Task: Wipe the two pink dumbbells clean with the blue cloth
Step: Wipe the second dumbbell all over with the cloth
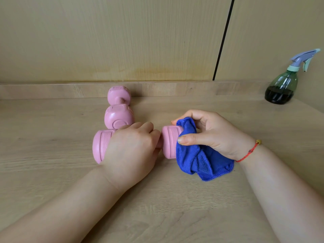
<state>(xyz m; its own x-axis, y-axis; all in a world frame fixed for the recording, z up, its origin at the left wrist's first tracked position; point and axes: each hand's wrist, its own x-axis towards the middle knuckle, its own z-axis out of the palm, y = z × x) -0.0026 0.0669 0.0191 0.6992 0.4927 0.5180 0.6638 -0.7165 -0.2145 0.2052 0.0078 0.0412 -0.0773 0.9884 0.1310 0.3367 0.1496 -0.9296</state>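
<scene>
A light wooden worktop [52,172] carries two matching dumbbells. The near pink dumbbell with chunky faceted heads [169,142] lies crosswise in front of the person, resting on the wood. The left hand [133,148] comes over it from above, its grip clenched round the handle between the two heads, so the handle itself is almost wholly hidden; the knuckles touch the inner face of the right-hand head.

The right hand [215,135] has its grip on a bright blue microfibre cloth [192,155], bunched between thumb and fingers and pressed against the outer end of that right-hand head. The loose lower part of the cloth hangs down and spreads onto the wood beneath the palm. A thin red string bracelet [249,151] circles the right wrist.

The second pink dumbbell of the same shape [119,114] lies behind, pointing away from the person toward a low wooden ledge, its near head just beside the left hand.

Well apart at the far right stands a green translucent spray bottle with a lilac trigger [282,86], dark liquid filling its lower part.
</scene>
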